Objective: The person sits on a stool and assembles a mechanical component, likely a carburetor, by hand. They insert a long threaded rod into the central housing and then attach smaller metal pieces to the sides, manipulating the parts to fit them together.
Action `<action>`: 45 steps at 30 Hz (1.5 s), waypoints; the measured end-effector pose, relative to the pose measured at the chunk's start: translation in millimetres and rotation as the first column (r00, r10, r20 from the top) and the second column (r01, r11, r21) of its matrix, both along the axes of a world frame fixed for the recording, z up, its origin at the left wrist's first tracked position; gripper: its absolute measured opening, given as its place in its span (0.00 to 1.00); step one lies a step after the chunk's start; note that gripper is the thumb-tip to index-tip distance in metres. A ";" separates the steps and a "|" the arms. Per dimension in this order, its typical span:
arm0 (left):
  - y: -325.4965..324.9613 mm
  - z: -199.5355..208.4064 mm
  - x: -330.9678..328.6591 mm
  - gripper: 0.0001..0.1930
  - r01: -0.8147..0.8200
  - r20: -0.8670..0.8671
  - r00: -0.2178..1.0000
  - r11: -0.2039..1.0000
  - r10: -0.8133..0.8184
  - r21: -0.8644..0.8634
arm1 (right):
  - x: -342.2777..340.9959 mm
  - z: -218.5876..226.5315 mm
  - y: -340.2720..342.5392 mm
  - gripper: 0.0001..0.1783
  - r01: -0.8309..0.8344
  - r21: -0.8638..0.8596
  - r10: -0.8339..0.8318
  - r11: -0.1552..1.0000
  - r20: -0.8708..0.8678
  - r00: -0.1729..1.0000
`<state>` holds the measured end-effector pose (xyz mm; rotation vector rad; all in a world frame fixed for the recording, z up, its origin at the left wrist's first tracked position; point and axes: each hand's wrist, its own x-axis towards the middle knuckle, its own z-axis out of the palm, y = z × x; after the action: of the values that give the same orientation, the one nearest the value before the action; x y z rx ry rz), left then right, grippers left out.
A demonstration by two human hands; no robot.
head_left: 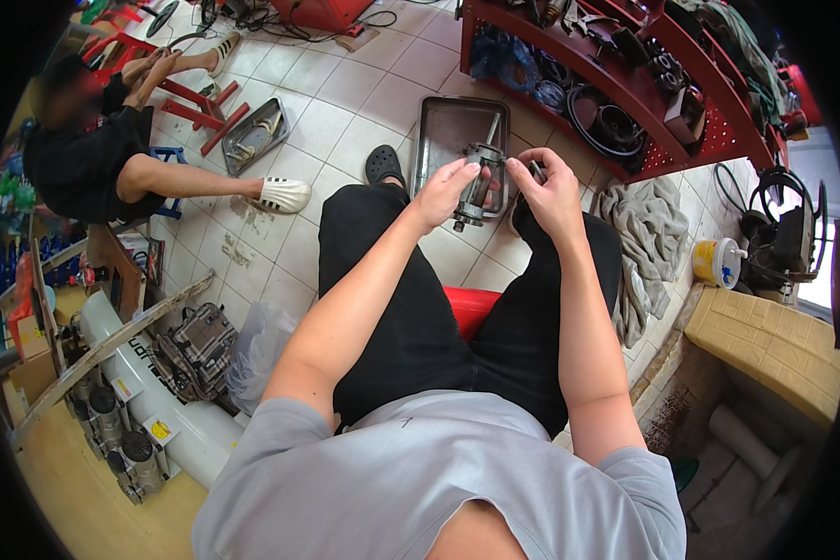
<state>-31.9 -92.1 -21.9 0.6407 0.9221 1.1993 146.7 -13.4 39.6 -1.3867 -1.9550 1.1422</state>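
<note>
My left hand (441,194) is closed around a grey metal cylindrical part (477,198), its thumb on the near side. A thin rod stands out of the part's far end, and a wider flange shows at its near end. To the right, my right hand (553,194) has its thumb tip close to the part; touching or apart, I cannot tell. Its fingers are bent, with something small and dark between them that I cannot make out. Below both hands a grey rectangular metal tray (424,135) lies on the floor.
A red shelf rack (569,70) full of parts stands far right, beside a crumpled grey cloth (639,243) and a yellow-white bucket (719,263). Far left sits a person (84,168) near a second tray (256,138). A white tank (159,392) lies at near left.
</note>
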 end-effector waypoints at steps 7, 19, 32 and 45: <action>3.0 -12.4 2.6 0.19 -0.036 -0.565 0.814 0.983 0.133 0.179 | -0.4 0.0 -1.4 0.20 0.040 -0.001 -0.040 0.999 -0.016 0.999; -1.2 -3.2 5.5 0.24 -0.036 -0.728 0.668 0.983 0.157 0.178 | -1.5 6.1 -5.6 0.18 0.088 -0.033 -0.088 0.996 0.010 0.996; -12.2 10.7 14.8 0.17 0.202 -0.971 0.194 0.964 0.136 0.176 | 3.3 0.6 1.0 0.12 -0.108 -0.111 0.095 0.988 -0.122 0.988; -16.3 4.1 20.8 0.15 0.359 -0.988 -0.071 0.928 0.134 0.100 | 10.5 13.4 -4.3 0.12 -0.317 -0.104 0.314 0.943 -0.049 0.948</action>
<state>-11.1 -108.5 -17.9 2.0920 1.8734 0.4511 157.2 -17.8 53.1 -1.1232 -2.1741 1.4271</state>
